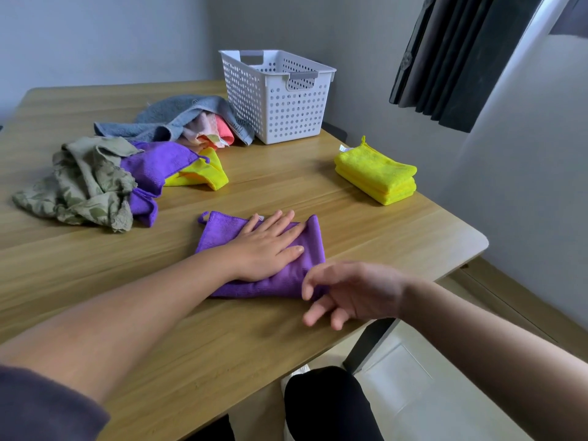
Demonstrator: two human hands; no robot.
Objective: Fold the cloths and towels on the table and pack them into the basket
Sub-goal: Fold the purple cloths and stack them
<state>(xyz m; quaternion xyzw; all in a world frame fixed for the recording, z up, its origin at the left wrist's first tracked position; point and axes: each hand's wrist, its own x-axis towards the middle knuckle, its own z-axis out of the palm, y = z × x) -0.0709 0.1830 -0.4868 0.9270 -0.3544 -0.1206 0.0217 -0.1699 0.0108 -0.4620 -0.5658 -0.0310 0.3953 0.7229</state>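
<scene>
We are pressing our left hand flat on a folded purple cloth, with the fingers straight and spread. The cloth is lying near the front of the table. Our right hand is hanging just beside the cloth's near corner, fingers loose and apart, holding nothing. It is blurry, so we cannot tell if it is touching the cloth. Two folded yellow cloths are sitting in a stack on the right. The white basket is standing at the back. Beside it, a grey towel, a pink cloth, another purple cloth, a yellow cloth and a green cloth are lying in a messy pile.
</scene>
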